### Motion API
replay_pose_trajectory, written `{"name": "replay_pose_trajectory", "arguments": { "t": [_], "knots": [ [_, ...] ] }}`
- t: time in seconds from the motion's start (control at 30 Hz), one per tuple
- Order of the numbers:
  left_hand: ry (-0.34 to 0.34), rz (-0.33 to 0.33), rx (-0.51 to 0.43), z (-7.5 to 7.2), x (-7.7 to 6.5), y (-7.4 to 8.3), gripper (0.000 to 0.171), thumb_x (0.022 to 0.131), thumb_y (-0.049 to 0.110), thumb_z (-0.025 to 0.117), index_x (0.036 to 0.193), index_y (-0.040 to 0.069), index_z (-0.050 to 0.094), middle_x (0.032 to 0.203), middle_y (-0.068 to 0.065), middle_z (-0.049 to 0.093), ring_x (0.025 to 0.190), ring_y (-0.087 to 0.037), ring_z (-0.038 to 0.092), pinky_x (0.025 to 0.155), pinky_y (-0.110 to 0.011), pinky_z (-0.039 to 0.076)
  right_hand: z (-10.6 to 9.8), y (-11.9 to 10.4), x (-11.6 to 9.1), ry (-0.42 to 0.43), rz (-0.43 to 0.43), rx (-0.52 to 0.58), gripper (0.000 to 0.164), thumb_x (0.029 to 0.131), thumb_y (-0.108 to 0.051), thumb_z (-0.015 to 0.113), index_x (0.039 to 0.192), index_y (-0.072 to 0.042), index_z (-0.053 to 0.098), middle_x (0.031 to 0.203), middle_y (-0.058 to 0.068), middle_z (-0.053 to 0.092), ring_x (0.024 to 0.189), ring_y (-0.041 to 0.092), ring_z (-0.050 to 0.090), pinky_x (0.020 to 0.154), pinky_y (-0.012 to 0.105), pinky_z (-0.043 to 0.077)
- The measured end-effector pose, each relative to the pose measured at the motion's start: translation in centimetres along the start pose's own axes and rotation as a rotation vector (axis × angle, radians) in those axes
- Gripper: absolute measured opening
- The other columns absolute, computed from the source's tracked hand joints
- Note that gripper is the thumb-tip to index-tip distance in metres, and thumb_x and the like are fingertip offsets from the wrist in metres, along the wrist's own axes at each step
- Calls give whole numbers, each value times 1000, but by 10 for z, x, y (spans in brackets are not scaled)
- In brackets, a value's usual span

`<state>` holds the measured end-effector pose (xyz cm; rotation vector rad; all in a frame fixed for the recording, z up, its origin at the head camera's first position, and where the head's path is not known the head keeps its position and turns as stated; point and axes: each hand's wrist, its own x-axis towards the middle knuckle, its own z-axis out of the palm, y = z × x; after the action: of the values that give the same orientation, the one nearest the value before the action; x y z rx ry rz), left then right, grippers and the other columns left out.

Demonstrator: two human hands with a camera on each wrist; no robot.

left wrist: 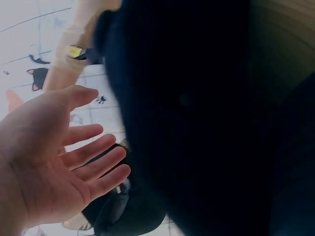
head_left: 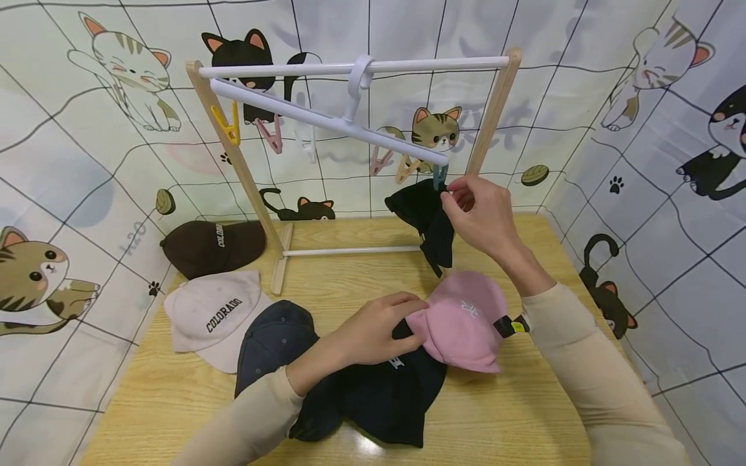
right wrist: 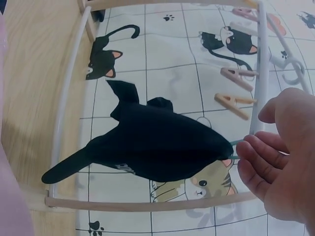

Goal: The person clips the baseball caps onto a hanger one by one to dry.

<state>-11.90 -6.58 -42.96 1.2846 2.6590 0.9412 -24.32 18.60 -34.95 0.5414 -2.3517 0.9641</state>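
A black cap (head_left: 428, 220) hangs from a teal clip (head_left: 440, 176) at the low right end of the white hanger (head_left: 326, 121). Close beside that clip is my right hand (head_left: 480, 210); in the right wrist view its fingers are loosely bent, with the thumb apart from them and nothing held. My left hand (head_left: 379, 327) reaches over a black cap (head_left: 387, 395) with white lettering, its fingertips at the edge of a pink cap (head_left: 466, 317). The left wrist view shows this hand's fingers extended and nothing in its palm.
A wooden rack (head_left: 492, 116) carries the tilted hanger on its white top bar (head_left: 437, 64). A yellow clip (head_left: 227, 123) and several others hang along it. At the left lie a brown cap (head_left: 212, 249), a pale Colorado cap (head_left: 218, 310) and a dark blue cap (head_left: 271, 343).
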Motion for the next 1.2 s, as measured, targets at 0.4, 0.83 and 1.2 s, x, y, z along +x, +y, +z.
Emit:
{"name": "replay_pose_trajectory", "arguments": {
  "t": [0.4,0.83,1.2],
  "knots": [
    [-86,83,98,25,17,-9,56,103,27,83,152,5,68,156,-14,69,144,-26,70,122,-38,56,6,-20,0,-30,-37,109,22,105,-14,75,116,5,78,102,17,84,82,30,80,76,9,51],
    [-175,102,208,35,32,-13,72,95,42,93,154,11,66,156,-7,68,146,-19,66,126,-31,51,15,-32,5,-72,-54,145,19,106,-15,76,119,0,79,106,15,84,87,29,80,82,21,56],
    [-215,94,273,40,38,-17,75,88,37,100,152,15,66,155,-3,67,144,-17,67,122,-30,54,25,-43,11,-85,42,214,26,107,-11,70,128,4,75,118,19,84,104,33,83,95,33,65]
  ]
}}
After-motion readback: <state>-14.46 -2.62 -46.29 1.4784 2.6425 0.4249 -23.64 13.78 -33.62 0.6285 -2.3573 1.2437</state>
